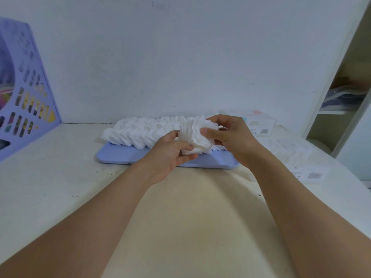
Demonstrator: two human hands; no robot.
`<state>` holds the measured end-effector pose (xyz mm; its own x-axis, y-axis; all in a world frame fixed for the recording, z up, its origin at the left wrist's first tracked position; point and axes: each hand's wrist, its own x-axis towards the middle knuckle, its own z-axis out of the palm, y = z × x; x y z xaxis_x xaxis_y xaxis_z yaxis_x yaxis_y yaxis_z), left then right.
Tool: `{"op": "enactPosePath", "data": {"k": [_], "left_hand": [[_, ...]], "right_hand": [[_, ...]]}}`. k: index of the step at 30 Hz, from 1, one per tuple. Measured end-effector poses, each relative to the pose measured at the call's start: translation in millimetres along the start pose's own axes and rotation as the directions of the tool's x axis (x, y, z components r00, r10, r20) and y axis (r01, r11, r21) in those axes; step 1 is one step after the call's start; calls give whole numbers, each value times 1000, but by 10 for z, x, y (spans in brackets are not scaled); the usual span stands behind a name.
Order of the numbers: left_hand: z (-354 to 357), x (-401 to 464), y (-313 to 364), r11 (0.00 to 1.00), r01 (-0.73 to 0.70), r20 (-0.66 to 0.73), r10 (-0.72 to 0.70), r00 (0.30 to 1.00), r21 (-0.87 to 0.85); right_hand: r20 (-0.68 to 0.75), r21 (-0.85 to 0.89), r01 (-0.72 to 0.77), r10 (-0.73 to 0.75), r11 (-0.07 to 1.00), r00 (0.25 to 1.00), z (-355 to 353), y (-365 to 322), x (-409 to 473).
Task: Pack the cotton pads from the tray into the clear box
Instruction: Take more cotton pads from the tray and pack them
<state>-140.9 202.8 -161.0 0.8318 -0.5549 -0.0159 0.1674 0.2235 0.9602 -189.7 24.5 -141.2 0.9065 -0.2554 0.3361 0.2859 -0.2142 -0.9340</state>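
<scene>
At the far left of the frame a lilac plastic file rack [24, 93] stands on the counter [60, 177], its slanted side punched with oval slots, coloured items showing through. The counter is pale, matte and lightly scuffed.

Moving in, a periwinkle tray [118, 156] with rounded corners lies flat at mid-frame, smooth plastic, and along its far half runs a long fanned row of white cotton pads [132, 133], square, soft-edged, overlapping like shingles.

Now the grip: the left hand [170, 155] comes in palm up, fingers curled beneath a thick wad of pads [195, 137], thumb pinching its lower corner. That held stack sits just above the tray's near right part, edges ruffled and slightly splayed, fluffy and layered.

The right hand [228, 135] clamps the same stack from the other side, thumb pressed on the front face, fingers wrapped over the top. Both grips are closed on it together.

Behind the right hand, against the wall, a clear box [259, 122] shows faint pastel print and a barcode label. Lower right, a flat clear packet [297, 157] with another barcode lies on the counter. At the far right edge, an open shelf unit [341, 101] holds folded items, too blurred to name.
</scene>
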Motion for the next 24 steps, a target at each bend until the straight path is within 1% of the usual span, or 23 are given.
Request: {"op": "enactPosePath", "data": {"k": [4, 7, 10, 12, 14, 15, 18, 21, 24], "left_hand": [[-5, 11, -10, 996, 29, 11, -29, 1000, -87], [-16, 26, -21, 988, 42, -19, -46, 999, -150], [-22, 48, -31, 988, 46, -74, -58, 996, -149], [-22, 50, -29, 991, 36, -84, -47, 995, -130], [-15, 35, -19, 992, 18, -66, -26, 998, -122], [-8, 22, -9, 993, 10, -50, -15, 999, -114], [10, -3, 19, 993, 2, -34, -7, 999, -121], [20, -18, 46, 974, 46, -63, -61, 996, -221], [45, -22, 46, 984, 36, -86, -51, 995, -174]], "right_hand": [[40, 60, -39, 36, 997, 999, -10, -4, -11], [41, 145, -82, 77, 986, 996, -50, -37, -15], [8, 247, -110, 111, 963, 994, -150, -93, 4], [57, 264, -120, 109, 957, 992, -194, -117, 9], [134, 192, -120, 95, 974, 986, -157, -112, -13], [146, 136, -109, 89, 985, 985, -113, -99, -27], [60, -8, -75, 76, 997, 995, 6, -51, -44], [-12, -61, -63, 63, 996, 998, 33, -23, -33], [-46, -95, -54, 50, 994, 998, 65, -1, -31]]}}
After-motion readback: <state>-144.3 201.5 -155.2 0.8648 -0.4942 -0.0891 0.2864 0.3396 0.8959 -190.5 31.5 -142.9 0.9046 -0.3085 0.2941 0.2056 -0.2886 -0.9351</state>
